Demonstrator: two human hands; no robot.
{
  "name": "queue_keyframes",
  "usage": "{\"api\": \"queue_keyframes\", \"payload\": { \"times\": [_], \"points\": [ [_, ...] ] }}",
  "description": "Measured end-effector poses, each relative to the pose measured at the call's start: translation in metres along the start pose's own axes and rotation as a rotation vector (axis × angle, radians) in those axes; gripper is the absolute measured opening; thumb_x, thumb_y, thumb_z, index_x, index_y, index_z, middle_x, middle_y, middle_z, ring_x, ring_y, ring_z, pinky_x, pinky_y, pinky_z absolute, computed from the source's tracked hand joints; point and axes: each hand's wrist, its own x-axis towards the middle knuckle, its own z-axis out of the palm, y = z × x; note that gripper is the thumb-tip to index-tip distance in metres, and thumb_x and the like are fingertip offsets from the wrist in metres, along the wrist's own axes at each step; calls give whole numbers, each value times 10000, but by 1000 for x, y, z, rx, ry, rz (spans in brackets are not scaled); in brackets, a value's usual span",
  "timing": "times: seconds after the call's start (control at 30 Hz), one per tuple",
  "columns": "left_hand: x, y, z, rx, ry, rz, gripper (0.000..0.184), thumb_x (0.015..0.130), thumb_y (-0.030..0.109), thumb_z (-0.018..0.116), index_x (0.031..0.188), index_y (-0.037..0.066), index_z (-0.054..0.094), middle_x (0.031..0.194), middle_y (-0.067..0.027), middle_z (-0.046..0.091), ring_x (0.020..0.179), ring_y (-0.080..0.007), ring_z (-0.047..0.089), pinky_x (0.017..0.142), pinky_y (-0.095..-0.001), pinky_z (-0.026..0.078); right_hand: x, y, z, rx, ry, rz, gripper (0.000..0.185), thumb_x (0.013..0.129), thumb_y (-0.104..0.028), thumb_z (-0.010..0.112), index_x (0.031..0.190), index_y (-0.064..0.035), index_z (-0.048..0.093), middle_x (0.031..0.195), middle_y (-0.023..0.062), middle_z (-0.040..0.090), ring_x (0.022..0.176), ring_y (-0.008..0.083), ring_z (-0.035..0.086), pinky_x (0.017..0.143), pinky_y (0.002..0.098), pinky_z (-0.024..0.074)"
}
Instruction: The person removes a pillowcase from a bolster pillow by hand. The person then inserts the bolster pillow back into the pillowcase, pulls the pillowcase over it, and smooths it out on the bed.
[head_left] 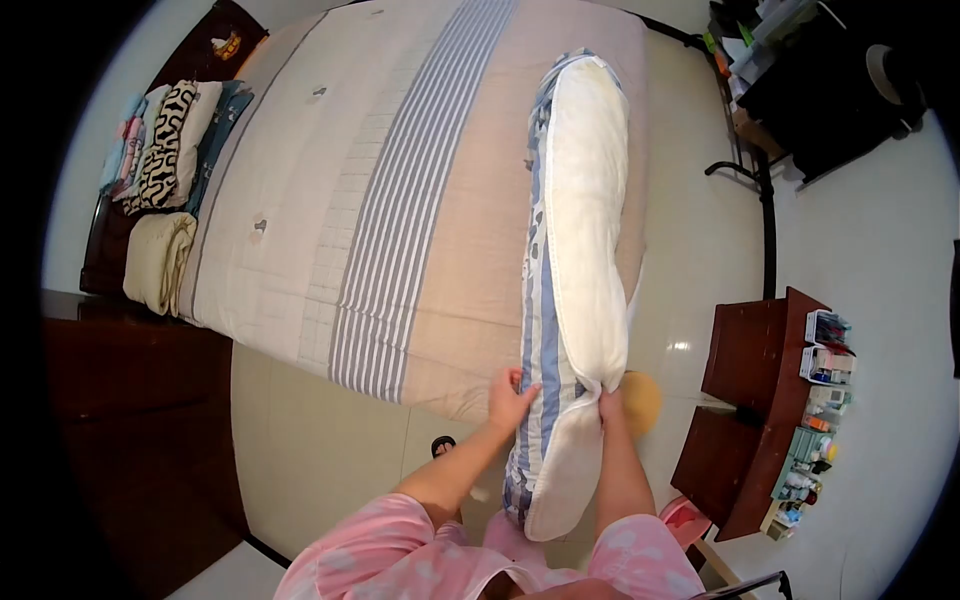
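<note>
A long folded quilt [585, 200], cream-white on one face and blue-and-white striped along its side, lies lengthwise near the right edge of the bed [470, 310]. Its near end hangs past the bed toward my body. My left hand [513, 398] is closed on the striped side, with the thumb on top and the fingertips partly hidden. On the opposite side, my right hand [609, 402] pinches the white face, and the cloth creases inward there. The fingers of my right hand are mostly hidden under the fabric.
Pillows [168, 145] and a rolled cream blanket [160, 262] rest at the headboard on the left. A dark wooden cabinet [140, 420] stands at lower left. A dresser [770, 420] with small bottles is at right, beside a round yellow stool [642, 402]. A black slipper [443, 446] shows on the floor.
</note>
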Motion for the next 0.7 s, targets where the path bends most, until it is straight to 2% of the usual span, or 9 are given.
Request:
{"api": "queue_keyframes", "payload": {
  "times": [0.07,0.13,0.17,0.23,0.27,0.37,0.47,0.57,0.7],
  "points": [
    [9,-13,-2,251,164,101,839,684,278,799,1337,-14,360,1291,-198,455,1158,-264,473,963,-375,397,5,16,-3,110,-45,47,493,821,-173,599,1255,31,487,1197,170,582,1074,275,562,876,362,447],
    [18,-38,18,-125,30,50,845,662,237,810,1332,-2,352,1291,-198,467,1178,-287,469,990,-376,379,-3,-4,-1,341,-117,126,479,829,-162,595,1260,19,489,1198,161,580,1081,264,556,889,362,441],
    [19,-46,30,-317,-36,20,850,651,217,815,1329,3,348,1290,-198,474,1188,-298,468,1004,-376,371,-10,-13,-1,335,-88,50,501,829,-168,603,1279,10,472,1213,157,571,1095,263,547,897,362,437],
    [21,-39,41,-325,-59,-19,844,645,191,816,1322,-5,351,1300,-196,473,1198,-287,466,1015,-375,363,-20,-24,-1,313,-32,-109,549,827,-179,618,1317,-8,438,1241,149,552,1124,262,529,914,360,429],
    [23,-35,43,-329,-67,-40,841,642,179,816,1318,-10,352,1305,-196,472,1203,-281,465,1020,-374,360,-28,-22,-6,288,-39,-55,668,828,-225,644,1388,-30,337,1337,180,456,1213,280,452,973,364,387],
    [29,-43,51,-155,-85,53,817,701,189,782,1332,-16,305,1267,-170,498,1166,-243,484,1003,-363,379,-80,-71,-4,4,68,-295,826,786,-321,699,1425,-43,254,1395,250,341,1276,348,366,1023,391,338],
    [23,-37,59,-216,-105,118,761,730,165,756,1322,-14,311,1217,-155,536,1108,-229,522,971,-345,407,-108,-73,8,-633,45,-409,971,702,-413,754,1436,-56,228,1392,327,273,1287,432,311,1059,429,293],
    [11,-14,63,-339,-109,-23,794,708,155,769,1340,1,314,1244,-166,527,1139,-252,517,970,-341,403,-95,-71,11,-572,77,-363,1077,604,-456,801,1432,-65,233,1367,359,274,1254,485,318,1050,465,303],
    [6,-4,71,-445,-61,-11,705,760,122,714,1336,14,323,1225,-155,535,1111,-235,524,944,-337,417,-84,-85,-1,-327,-28,-277,909,619,-293,777,1355,-21,317,1348,278,353,1211,417,408,990,454,382]
  ]
}}
